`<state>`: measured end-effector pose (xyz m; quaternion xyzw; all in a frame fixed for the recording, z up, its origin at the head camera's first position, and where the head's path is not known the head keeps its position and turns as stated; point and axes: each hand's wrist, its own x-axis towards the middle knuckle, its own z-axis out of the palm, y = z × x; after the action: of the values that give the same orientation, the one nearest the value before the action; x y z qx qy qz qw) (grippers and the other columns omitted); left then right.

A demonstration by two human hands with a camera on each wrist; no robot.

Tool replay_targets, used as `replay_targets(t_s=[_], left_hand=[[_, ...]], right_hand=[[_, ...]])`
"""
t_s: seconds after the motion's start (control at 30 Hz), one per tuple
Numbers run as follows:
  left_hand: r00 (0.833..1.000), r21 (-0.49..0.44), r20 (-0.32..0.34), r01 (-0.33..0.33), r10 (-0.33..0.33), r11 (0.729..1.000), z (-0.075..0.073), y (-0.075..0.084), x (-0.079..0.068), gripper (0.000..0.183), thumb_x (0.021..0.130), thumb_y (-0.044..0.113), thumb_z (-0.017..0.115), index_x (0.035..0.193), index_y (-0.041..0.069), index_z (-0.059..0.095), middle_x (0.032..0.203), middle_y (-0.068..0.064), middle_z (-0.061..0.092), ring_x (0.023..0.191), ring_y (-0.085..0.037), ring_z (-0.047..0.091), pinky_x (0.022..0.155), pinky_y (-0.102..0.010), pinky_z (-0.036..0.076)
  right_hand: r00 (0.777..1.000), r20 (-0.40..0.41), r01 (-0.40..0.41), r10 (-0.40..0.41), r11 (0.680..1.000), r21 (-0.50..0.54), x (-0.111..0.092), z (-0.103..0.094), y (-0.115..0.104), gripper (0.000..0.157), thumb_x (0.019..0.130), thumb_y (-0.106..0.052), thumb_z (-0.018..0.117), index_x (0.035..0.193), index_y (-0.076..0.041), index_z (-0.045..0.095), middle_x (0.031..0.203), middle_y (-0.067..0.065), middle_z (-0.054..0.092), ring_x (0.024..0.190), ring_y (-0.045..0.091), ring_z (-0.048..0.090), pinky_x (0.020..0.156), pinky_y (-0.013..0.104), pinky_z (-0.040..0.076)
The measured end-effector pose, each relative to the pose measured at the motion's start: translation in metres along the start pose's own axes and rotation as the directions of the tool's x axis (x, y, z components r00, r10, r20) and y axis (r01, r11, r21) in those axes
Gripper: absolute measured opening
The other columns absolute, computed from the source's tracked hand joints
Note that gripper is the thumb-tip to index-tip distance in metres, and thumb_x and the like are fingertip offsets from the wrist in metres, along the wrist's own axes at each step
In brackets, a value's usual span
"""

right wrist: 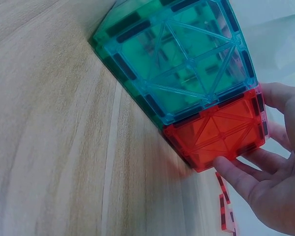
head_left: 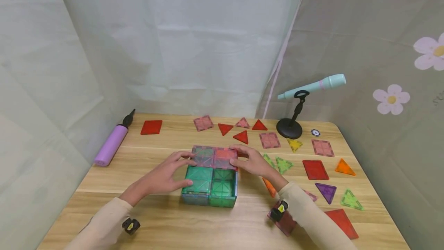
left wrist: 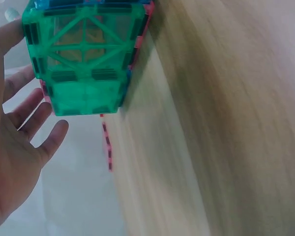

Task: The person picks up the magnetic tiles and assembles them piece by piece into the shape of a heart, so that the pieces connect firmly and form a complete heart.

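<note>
A pale, wood-grained table [head_left: 243,225] fills the lower half of the head view. On it, just below the frame's centre, is a low box of translucent coloured plastic tiles [head_left: 222,202], its top near square with no clear long axis. What matters is the span between the hands: the box lies directly between them, within touch of both. The bare right hand [head_left: 251,162] grips its upper right corner, thumb and fingers bent about it. The bare left hand [head_left: 166,174] is spread wide along the left side, touching with straight fingers and holding nothing firmly.

Two pinkish translucent square panels [head_left: 204,156] cover the upper half of the box top, a green translucent square panel [head_left: 200,178] the lower left quarter; the lower right quarter looks uncovered.

The right wrist view shows a side scarcely seen from the head: a teal translucent square panel [right wrist: 187,54] at upper centre and, adjoining its lower edge, a red translucent panel [right wrist: 221,132], whose lower edge a fingertip meets. The left wrist view alone shows the green translucent side wall [left wrist: 86,44] opposite.
</note>
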<state>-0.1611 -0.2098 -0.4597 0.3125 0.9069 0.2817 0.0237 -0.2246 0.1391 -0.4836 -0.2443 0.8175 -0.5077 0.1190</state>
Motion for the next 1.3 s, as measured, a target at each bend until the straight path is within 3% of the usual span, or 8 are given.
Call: replay_targets(t_s=[0.27, 0.5, 0.7, 0.93, 1.3], left_hand=[[1.0, -0.038, -0.012, -0.027, 0.027, 0.999, 0.001, -0.004, -0.004, 0.058, 0.088, 0.057, 0.074, 0.137, 0.027, 0.06, 0.155, 0.002, 0.042, 0.144, -0.026, 0.038, 0.111, -0.058, 0.041], [0.999, -0.03, 0.022, -0.033, 0.034, 0.999, 0.003, -0.002, -0.009, 0.09, 0.074, 0.066, 0.082, 0.147, 0.025, 0.05, 0.164, -0.001, 0.031, 0.148, -0.03, 0.034, 0.109, -0.061, 0.04], [0.998, -0.012, -0.001, -0.057, 0.057, 0.998, 0.004, -0.001, -0.008, 0.089, 0.075, 0.061, 0.084, 0.147, 0.022, 0.049, 0.164, -0.003, 0.031, 0.148, -0.032, 0.034, 0.111, -0.06, 0.04], [0.999, 0.017, -0.002, -0.042, 0.042, 0.999, 0.005, 0.001, -0.009, 0.092, 0.071, 0.061, 0.087, 0.146, 0.023, 0.049, 0.163, -0.002, 0.032, 0.147, -0.032, 0.035, 0.111, -0.06, 0.04], [0.999, 0.007, -0.009, -0.033, 0.033, 0.999, 0.009, 0.001, -0.011, 0.086, 0.079, 0.067, 0.077, 0.146, 0.021, 0.048, 0.163, -0.004, 0.032, 0.148, -0.032, 0.034, 0.112, -0.061, 0.038]], right_hand=[[1.0, -0.006, 0.016, -0.016, 1.0, 0.02, 0.0, 0.0, -0.002, 0.053, 0.097, -0.027, 0.073, 0.145, -0.012, 0.057, 0.146, 0.004, 0.057, 0.134, 0.029, 0.055, 0.111, 0.053, 0.044], [0.999, -0.02, 0.029, -0.029, 0.999, 0.021, 0.0, 0.0, -0.002, 0.052, 0.096, -0.02, 0.073, 0.144, -0.009, 0.057, 0.146, 0.009, 0.057, 0.133, 0.033, 0.055, 0.111, 0.055, 0.042], [1.0, -0.026, 0.017, -0.016, 1.0, 0.016, -0.002, -0.002, -0.009, 0.051, 0.097, -0.013, 0.071, 0.144, -0.003, 0.056, 0.147, 0.015, 0.055, 0.134, 0.038, 0.053, 0.111, 0.058, 0.04], [0.999, -0.013, 0.034, -0.034, 0.999, 0.011, -0.011, -0.004, -0.039, 0.047, 0.097, -0.011, 0.069, 0.142, 0.0, 0.057, 0.144, 0.017, 0.058, 0.131, 0.038, 0.055, 0.109, 0.058, 0.042], [1.0, -0.012, 0.022, -0.021, 1.0, 0.004, -0.011, -0.003, -0.039, 0.049, 0.097, -0.014, 0.072, 0.142, -0.001, 0.057, 0.144, 0.016, 0.058, 0.132, 0.038, 0.055, 0.111, 0.056, 0.042]])
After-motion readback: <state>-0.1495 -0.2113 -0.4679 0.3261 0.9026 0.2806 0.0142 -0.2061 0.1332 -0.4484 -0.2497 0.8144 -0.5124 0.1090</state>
